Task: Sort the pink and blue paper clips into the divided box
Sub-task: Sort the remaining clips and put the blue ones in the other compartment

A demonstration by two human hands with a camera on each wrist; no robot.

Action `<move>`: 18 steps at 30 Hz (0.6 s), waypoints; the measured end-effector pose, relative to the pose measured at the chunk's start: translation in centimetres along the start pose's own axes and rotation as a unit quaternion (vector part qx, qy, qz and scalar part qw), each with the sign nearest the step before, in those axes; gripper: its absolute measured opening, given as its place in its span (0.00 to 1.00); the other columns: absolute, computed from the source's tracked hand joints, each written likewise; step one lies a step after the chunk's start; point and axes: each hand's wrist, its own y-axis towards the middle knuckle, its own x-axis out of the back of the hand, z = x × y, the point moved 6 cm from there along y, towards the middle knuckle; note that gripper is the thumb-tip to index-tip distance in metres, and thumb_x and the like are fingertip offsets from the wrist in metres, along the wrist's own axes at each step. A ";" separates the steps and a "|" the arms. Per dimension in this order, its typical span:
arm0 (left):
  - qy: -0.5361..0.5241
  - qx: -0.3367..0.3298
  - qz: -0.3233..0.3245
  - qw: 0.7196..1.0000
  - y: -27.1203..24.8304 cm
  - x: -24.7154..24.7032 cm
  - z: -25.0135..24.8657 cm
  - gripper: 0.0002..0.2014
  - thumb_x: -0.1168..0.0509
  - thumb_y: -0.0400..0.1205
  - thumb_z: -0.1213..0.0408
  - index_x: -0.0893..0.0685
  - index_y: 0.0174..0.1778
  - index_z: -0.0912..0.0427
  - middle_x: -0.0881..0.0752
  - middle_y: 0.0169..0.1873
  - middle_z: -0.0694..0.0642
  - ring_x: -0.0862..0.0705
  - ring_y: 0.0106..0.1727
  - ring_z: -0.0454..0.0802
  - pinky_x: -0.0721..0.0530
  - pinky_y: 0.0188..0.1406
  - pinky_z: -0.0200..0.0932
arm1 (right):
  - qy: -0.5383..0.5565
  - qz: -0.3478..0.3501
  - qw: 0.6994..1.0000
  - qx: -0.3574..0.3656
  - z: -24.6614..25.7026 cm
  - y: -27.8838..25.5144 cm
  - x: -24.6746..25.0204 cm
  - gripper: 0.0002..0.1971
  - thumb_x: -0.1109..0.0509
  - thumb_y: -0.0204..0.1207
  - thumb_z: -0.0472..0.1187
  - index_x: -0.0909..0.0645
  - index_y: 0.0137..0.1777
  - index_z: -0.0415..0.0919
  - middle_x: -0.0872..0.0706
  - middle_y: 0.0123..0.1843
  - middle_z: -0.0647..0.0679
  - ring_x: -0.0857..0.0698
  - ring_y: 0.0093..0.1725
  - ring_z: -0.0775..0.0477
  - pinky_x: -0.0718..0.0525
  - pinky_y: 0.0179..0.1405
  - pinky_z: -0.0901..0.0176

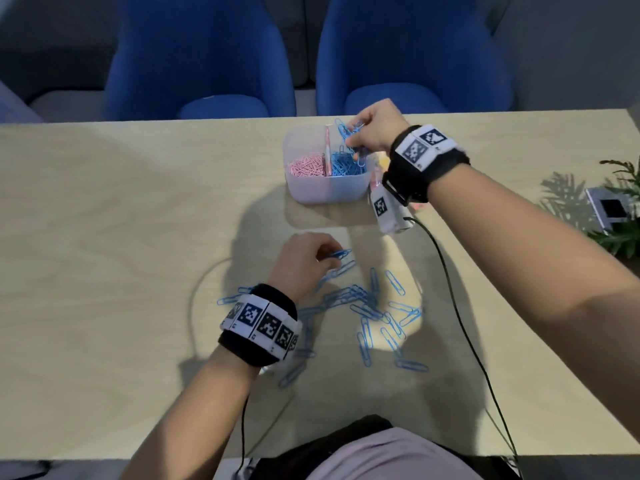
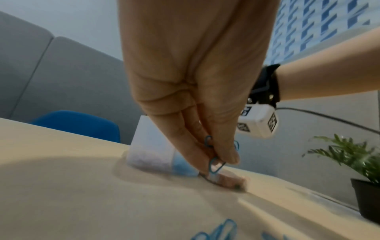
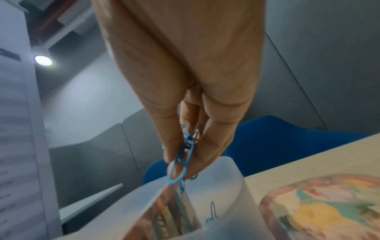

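The translucent divided box stands at the table's far middle, with pink clips in its left half and blue clips in its right half. My right hand hovers over the right half and pinches a bunch of blue clips above the box wall. My left hand is nearer me, just above the table, pinching blue clips between thumb and fingers. Many loose blue clips lie scattered on the table in front of me.
A colourful lid or card lies right of the box. A potted plant and a small device sit at the right edge. Two blue chairs stand behind the table. Cables trail from both wrists.
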 end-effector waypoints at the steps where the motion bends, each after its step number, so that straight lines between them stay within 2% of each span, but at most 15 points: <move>1: -0.013 0.000 -0.010 1.000 0.5 0.6 -0.5 0.08 0.26 0.71 0.69 0.12 0.46 0.62 0.09 0.41 0.59 0.13 0.43 0.54 0.18 0.48 0.44 | -0.021 0.007 1.000 -0.009 -0.3 0.9 -0.4 0.05 0.26 0.69 0.29 0.17 0.41 0.38 0.18 0.28 0.46 0.20 0.14 0.58 0.13 0.32 0.62; 2: -0.022 -0.003 -0.020 1.000 1.1 1.2 -1.0 0.09 0.26 0.71 0.69 0.12 0.46 0.63 0.10 0.41 0.58 0.14 0.42 0.52 0.19 0.47 0.43 | -0.042 0.020 0.999 -0.013 -0.4 1.3 -0.7 0.07 0.27 0.70 0.31 0.17 0.48 0.36 0.18 0.32 0.46 0.19 0.17 0.58 0.13 0.31 0.64; 4: -0.038 -0.014 -0.038 0.998 2.6 2.5 -2.2 0.09 0.26 0.71 0.69 0.12 0.47 0.64 0.12 0.38 0.56 0.16 0.39 0.50 0.21 0.43 0.38 | -0.057 0.055 0.997 -0.024 -0.7 1.7 -1.2 0.17 0.31 0.72 0.32 0.21 0.62 0.34 0.19 0.44 0.45 0.19 0.27 0.56 0.16 0.21 0.70; 5: -0.050 -0.020 -0.049 0.997 3.5 3.1 -2.7 0.09 0.26 0.71 0.70 0.12 0.47 0.64 0.13 0.38 0.55 0.17 0.38 0.48 0.21 0.41 0.35 | -0.047 0.067 0.996 -0.030 -0.9 1.6 -1.2 0.19 0.34 0.73 0.32 0.23 0.65 0.34 0.20 0.49 0.43 0.19 0.32 0.53 0.17 0.19 0.70; 6: -0.060 -0.025 -0.062 0.996 4.5 3.8 -3.2 0.10 0.26 0.71 0.70 0.12 0.47 0.65 0.14 0.38 0.54 0.18 0.38 0.46 0.22 0.40 0.31 | -0.034 0.068 0.996 -0.036 -0.9 1.3 -1.0 0.19 0.36 0.74 0.31 0.24 0.66 0.33 0.21 0.51 0.42 0.20 0.36 0.50 0.16 0.21 0.66; 8: -0.075 -0.028 -0.097 0.992 6.7 4.9 -4.1 0.10 0.26 0.71 0.71 0.12 0.48 0.65 0.13 0.39 0.55 0.19 0.37 0.44 0.20 0.42 0.28 | 0.001 0.046 0.998 -0.034 -0.9 0.1 0.0 0.13 0.39 0.74 0.29 0.21 0.57 0.33 0.22 0.48 0.41 0.20 0.41 0.45 0.15 0.33 0.59; 9: -0.083 -0.020 -0.115 0.990 7.9 5.2 -4.3 0.10 0.26 0.71 0.71 0.12 0.47 0.65 0.12 0.39 0.56 0.18 0.37 0.45 0.17 0.46 0.33 | 0.029 0.023 0.999 -0.026 -1.0 -0.7 0.8 0.09 0.40 0.74 0.27 0.21 0.49 0.35 0.23 0.43 0.43 0.21 0.41 0.45 0.16 0.38 0.56; 11: -0.088 0.009 -0.133 0.987 10.2 5.5 -4.4 0.08 0.27 0.71 0.71 0.13 0.46 0.65 0.14 0.34 0.56 0.18 0.36 0.47 0.15 0.51 0.45 | 0.114 -0.025 0.993 -0.014 -1.4 -3.5 2.3 0.11 0.43 0.75 0.27 0.22 0.37 0.39 0.23 0.36 0.46 0.21 0.37 0.47 0.16 0.41 0.55; 13: -0.066 0.045 -0.118 0.990 12.4 5.0 -4.3 0.07 0.27 0.72 0.71 0.13 0.44 0.65 0.14 0.35 0.59 0.16 0.39 0.53 0.15 0.53 0.48 | 0.186 -0.039 0.982 -0.002 -2.5 -7.3 2.9 0.15 0.44 0.78 0.27 0.21 0.36 0.40 0.20 0.35 0.46 0.19 0.33 0.50 0.14 0.39 0.59; 14: -0.041 0.062 -0.105 0.992 13.3 4.6 -4.2 0.07 0.28 0.72 0.70 0.14 0.45 0.64 0.12 0.41 0.62 0.15 0.46 0.57 0.16 0.54 0.47 | 0.194 -0.025 0.981 0.001 -3.5 -9.3 2.6 0.14 0.44 0.79 0.27 0.21 0.37 0.38 0.19 0.35 0.46 0.19 0.30 0.53 0.14 0.35 0.63; 16: 0.010 0.081 -0.088 0.993 14.4 3.9 -3.9 0.10 0.29 0.74 0.66 0.16 0.49 0.65 0.14 0.53 0.64 0.16 0.56 0.58 0.21 0.55 0.43 | 0.173 0.014 0.985 -0.001 -6.4 -13.0 1.5 0.12 0.42 0.80 0.28 0.20 0.40 0.38 0.18 0.35 0.46 0.19 0.27 0.57 0.16 0.30 0.66; 18: 0.054 0.057 -0.084 0.993 14.4 3.6 -4.4 0.15 0.33 0.77 0.64 0.18 0.57 0.68 0.16 0.58 0.65 0.19 0.60 0.59 0.24 0.58 0.44 | 0.106 0.029 0.994 0.001 -9.8 -16.5 1.0 0.13 0.39 0.79 0.28 0.20 0.38 0.44 0.16 0.35 0.46 0.20 0.26 0.59 0.19 0.30 0.65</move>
